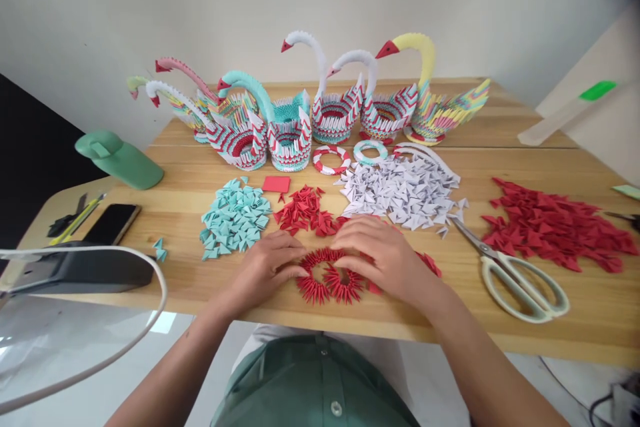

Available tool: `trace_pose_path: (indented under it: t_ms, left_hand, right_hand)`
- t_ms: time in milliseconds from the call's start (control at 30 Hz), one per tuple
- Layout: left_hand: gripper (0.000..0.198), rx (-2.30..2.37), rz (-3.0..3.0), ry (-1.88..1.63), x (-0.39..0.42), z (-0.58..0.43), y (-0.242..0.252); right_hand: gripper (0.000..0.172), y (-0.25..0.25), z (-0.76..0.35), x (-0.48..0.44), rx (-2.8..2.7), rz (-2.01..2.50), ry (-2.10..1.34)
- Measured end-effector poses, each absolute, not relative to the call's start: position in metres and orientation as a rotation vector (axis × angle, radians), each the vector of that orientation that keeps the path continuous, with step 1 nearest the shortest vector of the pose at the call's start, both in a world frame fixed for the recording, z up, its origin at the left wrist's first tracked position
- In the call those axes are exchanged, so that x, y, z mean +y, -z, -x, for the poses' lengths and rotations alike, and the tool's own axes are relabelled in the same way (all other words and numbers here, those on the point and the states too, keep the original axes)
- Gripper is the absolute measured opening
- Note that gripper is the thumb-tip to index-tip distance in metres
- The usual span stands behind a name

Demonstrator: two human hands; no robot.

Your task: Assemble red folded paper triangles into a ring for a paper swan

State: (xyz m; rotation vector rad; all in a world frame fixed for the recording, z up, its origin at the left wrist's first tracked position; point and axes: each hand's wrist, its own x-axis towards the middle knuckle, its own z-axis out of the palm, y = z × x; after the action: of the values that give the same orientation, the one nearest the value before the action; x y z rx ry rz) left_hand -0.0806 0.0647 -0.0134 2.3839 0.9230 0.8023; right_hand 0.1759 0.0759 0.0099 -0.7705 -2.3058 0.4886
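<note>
A curled chain of red folded-paper pieces (314, 287) lies near the table's front edge, its points fanning outward. My left hand (267, 263) is closed on the chain's left side, with thumb and fingertips at the pieces. On the other side my right hand (383, 259) curls over the chain's upper right, thumb and fingers pinching it. Parts of the chain are hidden under the right fingers. Just beyond my hands sits a small heap of red folded pieces (303, 208). Turquoise pieces (235, 217) are heaped to the left, white ones (400, 190) behind to the right.
Several finished paper swans (290, 140) stand along the back. Red-white (320, 165) and turquoise-white rings (361, 155) lie before them. Scissors (520, 280) and a big red heap (555, 227) are at right; a phone (113, 223), green bottle (125, 160) and white cable (163, 287) at left.
</note>
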Motion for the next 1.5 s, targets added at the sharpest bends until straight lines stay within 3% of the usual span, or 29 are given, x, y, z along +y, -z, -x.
trace_pose_path:
  t_ms: [200,433,800,1000,1267,1500]
  left_hand:
    - [0.028,1.077,-2.394,-1.06,0.036,0.081,0.018]
    - [0.055,1.224,-2.373,-0.998,-0.003,0.069,0.035]
    - [0.038,1.315,-2.365,-1.035,-0.006,0.056,0.038]
    - [0.046,1.334,-2.345,-0.96,-0.007,0.062,0.04]
    - [0.046,1.381,-2.309,-0.966,-0.011,0.065,0.042]
    - [0.056,1.375,-2.279,-0.957,-0.008,0.07,0.039]
  right_hand:
    - [0.016,-0.012,-0.199,0.042,-2.231,0.996,-0.287]
    - [0.019,0.007,-0.195,0.008,-2.207,1.114,-0.127]
    - [0.017,0.011,-0.17,0.01,-2.291,1.231,-0.102]
    - [0.035,0.014,-0.178,0.005,-2.316,1.207,-0.071]
    - [0.025,0.014,-0.188,0.003,-2.279,1.196,-0.051]
    - [0.038,0.014,-0.188,-0.001,-2.244,1.313,-0.049]
